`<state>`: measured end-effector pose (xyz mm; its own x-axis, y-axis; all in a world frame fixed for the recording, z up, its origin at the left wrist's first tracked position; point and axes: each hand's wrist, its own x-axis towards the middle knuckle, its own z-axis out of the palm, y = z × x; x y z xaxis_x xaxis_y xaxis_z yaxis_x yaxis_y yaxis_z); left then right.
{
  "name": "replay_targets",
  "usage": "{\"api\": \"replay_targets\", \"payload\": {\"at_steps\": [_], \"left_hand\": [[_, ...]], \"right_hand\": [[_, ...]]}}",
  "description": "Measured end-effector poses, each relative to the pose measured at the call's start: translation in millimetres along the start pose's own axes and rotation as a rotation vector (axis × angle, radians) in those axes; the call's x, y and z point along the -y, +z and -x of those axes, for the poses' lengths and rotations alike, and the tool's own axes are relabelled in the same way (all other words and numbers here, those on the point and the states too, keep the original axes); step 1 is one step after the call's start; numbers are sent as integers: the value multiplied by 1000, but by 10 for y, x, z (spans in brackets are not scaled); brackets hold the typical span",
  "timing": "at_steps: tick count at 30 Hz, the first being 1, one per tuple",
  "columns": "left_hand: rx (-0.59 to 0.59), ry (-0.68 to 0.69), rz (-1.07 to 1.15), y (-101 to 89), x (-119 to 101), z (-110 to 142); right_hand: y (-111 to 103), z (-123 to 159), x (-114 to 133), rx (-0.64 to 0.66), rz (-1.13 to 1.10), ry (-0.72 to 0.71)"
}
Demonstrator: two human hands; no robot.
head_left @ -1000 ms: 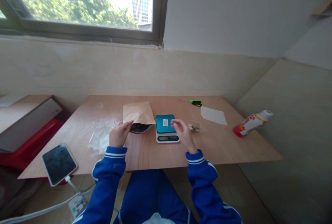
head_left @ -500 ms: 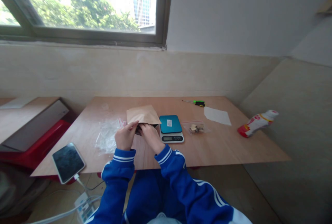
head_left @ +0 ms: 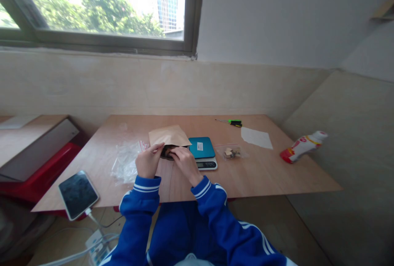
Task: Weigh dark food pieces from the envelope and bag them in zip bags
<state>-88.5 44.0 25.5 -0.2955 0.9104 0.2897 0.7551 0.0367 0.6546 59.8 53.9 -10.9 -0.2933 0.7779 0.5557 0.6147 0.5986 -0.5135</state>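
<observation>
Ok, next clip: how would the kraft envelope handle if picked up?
Probably light and floppy: the kraft envelope looks thin and soft, its paper sagging slightly. The dark item at its open mouth could slide out if it were tipped.

The tabletop [head_left: 264, 171] is plywood, pale and matt, with a faint wood grain. The envelope [head_left: 168, 135] is matt brown paper, softly creased. The bag [head_left: 125, 163] is thin, crinkled clear plastic. The scale [head_left: 201, 147] has a smooth, glossy teal top. The phone [head_left: 78, 195] shows smudged, shiny glass. The sleeve [head_left: 140, 196] is smooth blue cloth. The bottle [head_left: 303, 147] is glossy plastic.
</observation>
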Motion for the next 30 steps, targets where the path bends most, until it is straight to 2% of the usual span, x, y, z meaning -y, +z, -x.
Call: {"api": "replay_targets", "payload": {"at_steps": [4,8,11,13,15,18,21,24,27,29,30], "left_hand": [[-1,-15,-3,-14,-5,-17],[-1,-26,20,-17,3,-26],[1,-35,8,-20,-4,-26],[1,-40,-4,-17,-11,-24],[-6,-47,-14,-6,-13,-22],[-24,-37,-10,15,2,-17],[-39,-24,20,28,37,-13],[-58,-34,49,35,74,-10],[-71,-32,72,57,84,-1],[-72,-32,88,80,68,11],[-70,-32,96,93,55,21]], "right_hand": [[-72,58,-6,-141,-181,57],[-239,148,-54,-258,-368,157],[-391,220,-239,-430,-371,317],[-471,260,-444,-494,-274,410],[-515,293,-673,-466,-91,451],[-509,316,-957,-305,173,447],[-462,304,-1066,-200,250,435],[-441,293,-933,-265,182,362],[-426,326,-586,-371,-16,191],[-370,358,-320,-359,-136,78],[-322,367,-203,-307,-175,36]]}}
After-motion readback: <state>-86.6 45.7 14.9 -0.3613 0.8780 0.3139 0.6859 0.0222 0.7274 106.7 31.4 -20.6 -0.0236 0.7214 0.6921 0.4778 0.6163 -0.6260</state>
